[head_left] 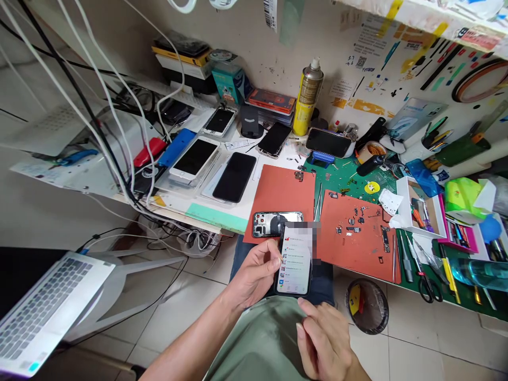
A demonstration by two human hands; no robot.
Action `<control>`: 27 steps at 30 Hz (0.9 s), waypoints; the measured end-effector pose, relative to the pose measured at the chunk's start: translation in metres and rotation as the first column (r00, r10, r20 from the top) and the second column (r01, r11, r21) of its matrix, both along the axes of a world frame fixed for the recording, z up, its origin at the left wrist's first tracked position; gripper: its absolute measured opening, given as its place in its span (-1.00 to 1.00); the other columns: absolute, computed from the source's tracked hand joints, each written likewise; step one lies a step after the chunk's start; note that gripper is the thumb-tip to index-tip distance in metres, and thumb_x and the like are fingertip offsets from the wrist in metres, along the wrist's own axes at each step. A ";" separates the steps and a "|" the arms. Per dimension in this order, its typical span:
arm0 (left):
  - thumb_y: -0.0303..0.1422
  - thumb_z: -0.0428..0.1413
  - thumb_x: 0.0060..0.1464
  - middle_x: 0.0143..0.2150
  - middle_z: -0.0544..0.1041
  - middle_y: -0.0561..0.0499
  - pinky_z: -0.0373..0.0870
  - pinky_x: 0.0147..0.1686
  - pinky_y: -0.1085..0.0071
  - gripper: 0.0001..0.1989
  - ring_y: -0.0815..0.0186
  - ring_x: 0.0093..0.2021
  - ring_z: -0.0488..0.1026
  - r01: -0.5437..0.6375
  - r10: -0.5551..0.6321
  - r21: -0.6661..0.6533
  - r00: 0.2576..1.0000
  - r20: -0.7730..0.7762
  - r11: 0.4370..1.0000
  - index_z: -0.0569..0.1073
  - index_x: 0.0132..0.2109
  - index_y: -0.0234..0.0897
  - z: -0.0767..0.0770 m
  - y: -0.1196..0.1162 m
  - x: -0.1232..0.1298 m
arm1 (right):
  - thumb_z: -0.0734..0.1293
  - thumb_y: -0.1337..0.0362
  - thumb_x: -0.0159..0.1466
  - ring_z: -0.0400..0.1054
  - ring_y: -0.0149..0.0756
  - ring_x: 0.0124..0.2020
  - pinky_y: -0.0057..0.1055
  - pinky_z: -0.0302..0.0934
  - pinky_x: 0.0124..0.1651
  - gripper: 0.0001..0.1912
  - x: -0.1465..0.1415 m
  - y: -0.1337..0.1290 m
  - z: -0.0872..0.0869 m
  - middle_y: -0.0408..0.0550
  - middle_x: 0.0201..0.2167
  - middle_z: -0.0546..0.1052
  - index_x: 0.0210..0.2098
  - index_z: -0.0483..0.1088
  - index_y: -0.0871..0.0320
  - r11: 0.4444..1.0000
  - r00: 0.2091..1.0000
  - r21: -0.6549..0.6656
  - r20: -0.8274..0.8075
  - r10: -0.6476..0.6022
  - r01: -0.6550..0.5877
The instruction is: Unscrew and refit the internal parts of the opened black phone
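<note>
A lit smartphone (294, 270) showing a list on its screen stands over my lap. At its left edge, my left hand (257, 272) is closed, thumb and index finger pinching that side; its other fingers are mostly hidden. Just below the phone's bottom edge, my right hand (323, 336) holds nothing, its index finger stretched toward the screen and the other fingers loosely bent. Beyond the phone, an opened phone housing (266, 224) lies at the near edge of the left red-brown mat (278, 185).
Small phone parts (353, 229) lie on the right mat (337, 254). Scissors (425, 283) and tweezers (394, 264) are at the front edge. Several phones, including a black one (235, 177), cover the left side. A bin (383, 317) and a laptop (59, 312) flank me.
</note>
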State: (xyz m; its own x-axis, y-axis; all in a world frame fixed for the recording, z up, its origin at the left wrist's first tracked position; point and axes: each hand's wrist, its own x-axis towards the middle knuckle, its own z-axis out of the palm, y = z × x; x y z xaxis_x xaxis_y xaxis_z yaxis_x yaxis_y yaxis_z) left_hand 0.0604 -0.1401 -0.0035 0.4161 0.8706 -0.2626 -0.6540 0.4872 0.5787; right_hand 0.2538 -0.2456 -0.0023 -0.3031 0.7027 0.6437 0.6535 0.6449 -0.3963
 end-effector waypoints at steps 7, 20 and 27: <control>-0.27 0.50 0.12 -0.29 0.60 0.03 0.40 -0.19 0.36 -0.67 0.28 -0.29 0.53 0.001 -0.001 -0.010 1.000 0.010 1.000 0.50 -0.30 -0.26 -0.002 0.001 0.000 | 0.29 0.51 0.35 0.51 -0.25 -0.48 -0.27 0.42 -0.43 -0.81 0.000 0.003 -0.001 0.20 -0.18 0.74 -0.13 0.49 0.20 0.999 1.000 -0.028 0.009 0.027 -0.027; -0.27 0.51 0.12 -0.31 0.60 0.03 0.45 -0.18 0.38 -0.65 0.28 -0.27 0.55 -0.003 0.003 -0.023 1.000 0.016 1.000 0.49 -0.30 -0.28 -0.002 0.001 0.000 | 0.27 0.49 0.40 0.60 -0.18 -0.42 -0.26 0.38 -0.45 -0.76 -0.004 0.012 0.002 0.35 -0.04 0.73 -0.01 0.51 0.28 0.998 1.000 -0.063 -0.020 0.001 -0.003; -0.27 0.52 0.10 -0.33 0.56 0.05 0.49 -0.17 0.37 -0.66 0.28 -0.27 0.58 -0.017 0.017 -0.034 1.000 0.010 0.999 0.50 -0.30 -0.27 -0.002 0.000 0.000 | 0.29 0.54 0.37 0.57 -0.19 -0.42 -0.29 0.28 -0.51 -0.75 0.000 0.007 0.005 0.33 -0.06 0.73 -0.02 0.52 0.26 0.998 0.998 -0.041 -0.047 -0.042 0.040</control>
